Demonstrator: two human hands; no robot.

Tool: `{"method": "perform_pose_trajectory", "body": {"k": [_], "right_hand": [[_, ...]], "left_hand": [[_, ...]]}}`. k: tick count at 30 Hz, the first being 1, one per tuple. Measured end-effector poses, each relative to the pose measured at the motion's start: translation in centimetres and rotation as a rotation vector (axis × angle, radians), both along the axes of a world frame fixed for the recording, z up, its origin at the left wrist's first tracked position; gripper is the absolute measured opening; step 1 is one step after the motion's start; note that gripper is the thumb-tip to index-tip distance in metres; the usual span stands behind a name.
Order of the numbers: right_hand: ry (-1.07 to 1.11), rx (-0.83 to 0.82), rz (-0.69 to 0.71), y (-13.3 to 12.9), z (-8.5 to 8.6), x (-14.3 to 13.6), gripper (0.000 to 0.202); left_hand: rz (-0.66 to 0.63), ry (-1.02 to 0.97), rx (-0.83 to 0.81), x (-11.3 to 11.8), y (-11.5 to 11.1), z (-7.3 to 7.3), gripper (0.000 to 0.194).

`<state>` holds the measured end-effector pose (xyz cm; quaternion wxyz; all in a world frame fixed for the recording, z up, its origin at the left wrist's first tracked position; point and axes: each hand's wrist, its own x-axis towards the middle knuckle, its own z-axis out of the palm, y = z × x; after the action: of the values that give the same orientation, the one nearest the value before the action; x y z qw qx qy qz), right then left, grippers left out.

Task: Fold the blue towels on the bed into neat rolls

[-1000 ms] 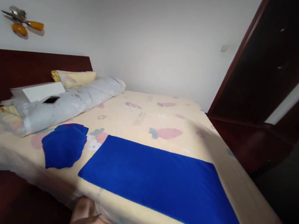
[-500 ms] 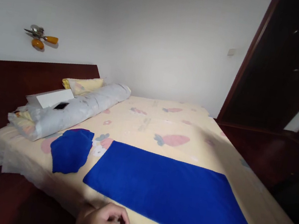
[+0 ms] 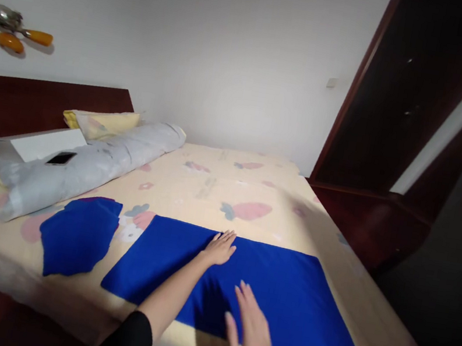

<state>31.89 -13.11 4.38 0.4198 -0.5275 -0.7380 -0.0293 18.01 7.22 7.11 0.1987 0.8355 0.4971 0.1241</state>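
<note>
A blue cloth (image 3: 280, 299) lies spread flat across the near part of the bed. My left hand (image 3: 221, 248) rests on it near its far edge, palm down with fingers spread. Over the cloth's near edge hovers my right hand (image 3: 252, 336), its fingers apart and nothing in them; its shadow falls on the blue fabric. To the left, a smaller crumpled blue cloth (image 3: 79, 236) lies by itself, with neither hand touching it.
The bed's sheet (image 3: 192, 190) has a carrot pattern. At the left lie a long plastic-wrapped roll (image 3: 104, 163), a white box (image 3: 47, 145), a phone (image 3: 61, 157) and a yellow pillow (image 3: 109, 123). A dark chair-like shape (image 3: 448, 251) stands at the right.
My left hand has reached forward onto the large blue cloth, and my right hand has come into view. The view has shifted to the right. Both cloths lie as before.
</note>
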Motion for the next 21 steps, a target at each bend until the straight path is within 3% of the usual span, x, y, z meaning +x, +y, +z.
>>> {"method": "perform_pose_trajectory", "body": {"k": [4,8,10,16,21], "right_hand": [[-0.283,0.102,-0.055,1.2,-3.1,-2.5,0.066],[-0.383,0.227,-0.083,0.8,-7.0,-3.2,0.069],[-0.366,0.249,-0.098,0.5,-7.4,-3.1,0.069],[-0.365,0.185,-0.104,-0.3,-6.4,-3.9,0.069],[-0.230,0.186,-0.203,-2.0,-10.0,-5.7,0.071]], "left_hand": [[0.002,0.099,0.033,1.4,0.9,-2.8,0.060],[0.019,0.128,0.068,0.9,1.8,-3.7,0.055],[0.041,0.131,0.084,0.6,2.8,-3.3,0.052],[0.053,0.130,0.137,0.2,5.0,-2.5,0.048],[0.033,0.159,0.101,0.3,5.0,-4.0,0.053]]}}
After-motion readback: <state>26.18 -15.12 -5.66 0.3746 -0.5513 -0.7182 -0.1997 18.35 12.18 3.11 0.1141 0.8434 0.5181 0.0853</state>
